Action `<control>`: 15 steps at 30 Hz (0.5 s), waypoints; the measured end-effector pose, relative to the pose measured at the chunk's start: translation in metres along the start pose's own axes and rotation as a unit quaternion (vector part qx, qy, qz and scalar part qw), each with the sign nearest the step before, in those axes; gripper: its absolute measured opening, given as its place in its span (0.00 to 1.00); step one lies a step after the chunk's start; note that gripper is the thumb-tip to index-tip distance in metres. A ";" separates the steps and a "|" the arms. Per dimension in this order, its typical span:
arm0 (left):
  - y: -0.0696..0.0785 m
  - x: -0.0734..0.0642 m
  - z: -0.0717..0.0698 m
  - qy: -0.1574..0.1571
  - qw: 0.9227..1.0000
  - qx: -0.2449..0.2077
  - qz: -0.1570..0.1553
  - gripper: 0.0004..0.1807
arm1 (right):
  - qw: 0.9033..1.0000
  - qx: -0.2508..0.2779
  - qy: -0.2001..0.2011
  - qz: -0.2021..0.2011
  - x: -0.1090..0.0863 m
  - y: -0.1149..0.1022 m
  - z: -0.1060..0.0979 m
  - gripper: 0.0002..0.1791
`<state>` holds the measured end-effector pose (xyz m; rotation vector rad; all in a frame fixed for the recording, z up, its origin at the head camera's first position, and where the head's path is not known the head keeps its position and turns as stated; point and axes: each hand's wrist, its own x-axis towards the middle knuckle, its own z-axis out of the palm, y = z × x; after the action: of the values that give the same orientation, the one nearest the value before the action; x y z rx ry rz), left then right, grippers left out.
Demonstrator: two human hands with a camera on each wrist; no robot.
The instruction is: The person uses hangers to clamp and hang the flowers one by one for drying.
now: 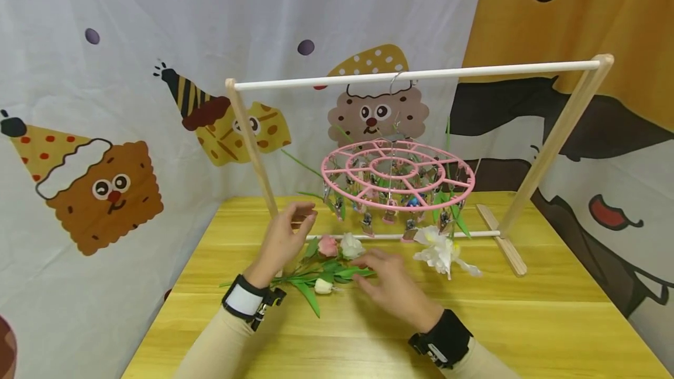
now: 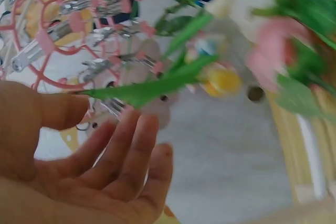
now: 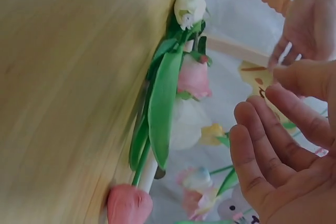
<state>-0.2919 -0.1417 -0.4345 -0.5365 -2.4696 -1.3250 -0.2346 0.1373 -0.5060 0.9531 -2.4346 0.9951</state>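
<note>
My left hand (image 1: pixel 281 244) is raised left of the lying flowers, its fingers loosely bent around nothing. In the left wrist view a long green leaf (image 2: pixel 152 87) overlaps the gap between thumb and fingers. Over the right end of the flowers, my right hand (image 1: pixel 392 285) hovers with relaxed, empty fingers. The flowers on the table include a pink rose (image 1: pixel 327 246), a white bloom (image 1: pixel 351 245) and a cream tulip (image 1: pixel 323 286) with green leaves. A coral-pink tulip (image 3: pixel 129 204) shows in the right wrist view; in the head view the right hand hides it.
A round pink clip hanger (image 1: pixel 398 173) hangs from the white rail (image 1: pixel 337 79) of a wooden stand (image 1: pixel 560 145) behind the hands. Flowers dangle from its metal clips. A large white flower (image 1: pixel 438 250) sits below its right side. Patterned cloth (image 1: pixel 253 22) surrounds the table.
</note>
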 end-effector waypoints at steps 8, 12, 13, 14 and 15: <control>-0.027 -0.036 -0.010 -0.116 0.985 0.128 -0.014 0.00 | 0.995 0.005 -0.090 0.032 0.008 -0.006 0.011 0.20; -0.044 -0.051 -0.015 -0.150 0.974 0.166 -0.026 0.05 | 0.992 -0.012 -0.118 0.031 0.013 -0.010 0.018 0.19; -0.048 -0.054 -0.017 -0.152 0.972 0.174 -0.035 0.07 | 0.992 -0.016 -0.124 0.030 0.014 -0.011 0.020 0.19; -0.051 -0.057 -0.018 -0.152 0.970 0.184 -0.041 0.09 | 0.991 -0.017 -0.129 0.030 0.014 -0.011 0.022 0.19; -0.055 -0.059 -0.019 -0.154 0.968 0.193 -0.051 0.11 | 0.990 -0.020 -0.134 0.029 0.015 -0.012 0.024 0.19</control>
<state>-0.2622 -0.1964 -0.4892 -0.5572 -2.9444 -0.8004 -0.2383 0.1069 -0.5089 1.0675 -2.7047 0.8824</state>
